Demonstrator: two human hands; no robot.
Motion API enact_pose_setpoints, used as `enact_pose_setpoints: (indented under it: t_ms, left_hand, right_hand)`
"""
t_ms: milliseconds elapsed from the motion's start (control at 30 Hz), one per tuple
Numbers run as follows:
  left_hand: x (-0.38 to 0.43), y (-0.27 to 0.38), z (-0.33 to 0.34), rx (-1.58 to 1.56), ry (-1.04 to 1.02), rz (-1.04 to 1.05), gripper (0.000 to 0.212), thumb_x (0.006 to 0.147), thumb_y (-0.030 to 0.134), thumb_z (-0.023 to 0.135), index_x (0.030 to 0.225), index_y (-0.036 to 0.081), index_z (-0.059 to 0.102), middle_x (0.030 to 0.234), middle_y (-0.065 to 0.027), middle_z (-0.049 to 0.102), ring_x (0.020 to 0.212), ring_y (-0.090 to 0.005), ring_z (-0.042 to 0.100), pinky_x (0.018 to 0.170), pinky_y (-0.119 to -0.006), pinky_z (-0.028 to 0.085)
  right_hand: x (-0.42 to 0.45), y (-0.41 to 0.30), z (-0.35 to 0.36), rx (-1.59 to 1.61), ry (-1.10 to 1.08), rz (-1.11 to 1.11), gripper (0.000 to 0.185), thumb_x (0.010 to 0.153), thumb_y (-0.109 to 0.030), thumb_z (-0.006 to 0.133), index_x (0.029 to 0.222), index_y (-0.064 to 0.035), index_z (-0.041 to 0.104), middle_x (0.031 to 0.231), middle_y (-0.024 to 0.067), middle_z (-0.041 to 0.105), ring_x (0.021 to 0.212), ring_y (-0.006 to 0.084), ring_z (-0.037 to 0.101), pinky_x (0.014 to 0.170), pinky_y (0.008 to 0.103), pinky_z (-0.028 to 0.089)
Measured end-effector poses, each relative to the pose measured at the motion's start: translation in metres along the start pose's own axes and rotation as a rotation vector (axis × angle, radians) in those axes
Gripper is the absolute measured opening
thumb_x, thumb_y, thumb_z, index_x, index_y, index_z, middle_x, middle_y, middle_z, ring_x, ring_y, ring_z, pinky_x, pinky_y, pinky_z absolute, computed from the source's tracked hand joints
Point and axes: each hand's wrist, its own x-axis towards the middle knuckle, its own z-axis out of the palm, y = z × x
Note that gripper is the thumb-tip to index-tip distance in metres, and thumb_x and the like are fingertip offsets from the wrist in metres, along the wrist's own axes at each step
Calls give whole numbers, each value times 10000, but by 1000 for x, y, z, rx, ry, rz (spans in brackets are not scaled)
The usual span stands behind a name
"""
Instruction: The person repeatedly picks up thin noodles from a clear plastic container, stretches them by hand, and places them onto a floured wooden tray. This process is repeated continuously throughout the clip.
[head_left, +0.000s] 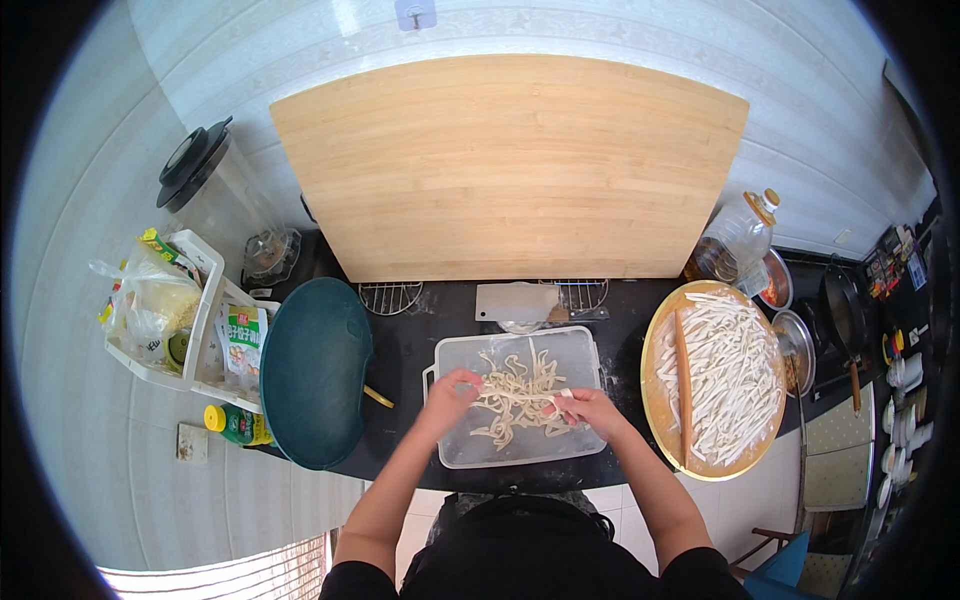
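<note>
A translucent plastic tray (517, 454) lies on the counter before me, with loose, curling fresh noodles (499, 431) scattered in it. My left hand (452, 401) is over the tray's left side, its fingertips pinching one end of a bunch of noodles. At the other end, my right hand (591, 411) grips the same bunch between thumb and fingers. The strands stretch roughly level between both hands, over the loose ones. Further right, a round board (655, 442) bears a heap of floured noodles (731, 382) and a wooden rolling pin (682, 390).
A large wooden board (517, 165) leans against the wall. Behind the tray lies a cleaver (517, 302). At left stand a dark green basin (315, 375), a white basket (199, 360) and a blender jug (221, 184). An oil bottle (739, 232) and metal bowls (799, 349) are at right.
</note>
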Motion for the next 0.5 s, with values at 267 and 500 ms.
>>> enact_pose_setpoints:
  t_ms: [267, 500]
  left_hand:
    - [-27, 16, 66, -355, -349, -309, 165, 791, 97, 614, 924, 1, 631, 826, -30, 637, 713, -66, 562, 669, -207, 447]
    - [-25, 8, 70, -293, -339, -318, 197, 802, 105, 605, 969, 4, 630, 836, -13, 633, 718, -55, 549, 668, -200, 443]
  right_hand:
    - [12, 16, 13, 126, -6, 34, 206, 840, -210, 562, 936, -31, 600, 773, -7, 588, 551, 45, 441, 528, 168, 354]
    - [2, -1, 19, 290, 76, -23, 199, 837, -204, 569, 944, -38, 592, 770, -3, 585, 550, 44, 449, 519, 175, 373]
